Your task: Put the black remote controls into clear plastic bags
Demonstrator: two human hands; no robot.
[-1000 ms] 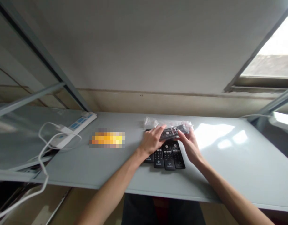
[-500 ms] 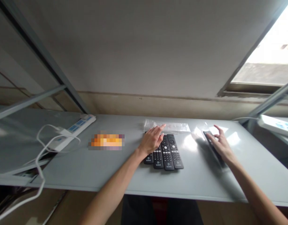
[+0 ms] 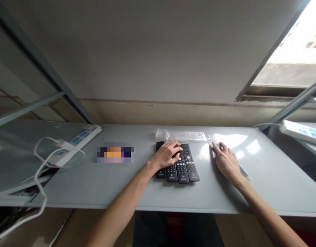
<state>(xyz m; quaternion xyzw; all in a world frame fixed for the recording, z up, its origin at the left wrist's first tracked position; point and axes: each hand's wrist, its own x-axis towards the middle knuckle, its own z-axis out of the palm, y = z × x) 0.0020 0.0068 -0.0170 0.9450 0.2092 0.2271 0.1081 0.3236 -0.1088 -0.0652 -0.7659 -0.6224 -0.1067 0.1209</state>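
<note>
Several black remote controls lie side by side on the grey table. My left hand rests across their upper parts, fingers bent over them and partly hiding the buttons. To the right, my right hand is over another dark remote in clear plastic, most of it hidden beneath the palm. Its fingers reach toward the far end of that remote. Behind the row lies a flat clear plastic bag.
A white power strip with a looping white cable stands at the left, and another power strip at the right. A pixelated item lies left of the remotes. Metal frame bars flank the table.
My right hand has moved left with the bagged remote, closer to the row, and now covers more of it. My left hand has stayed on the row, its fingers a little more curled.
</note>
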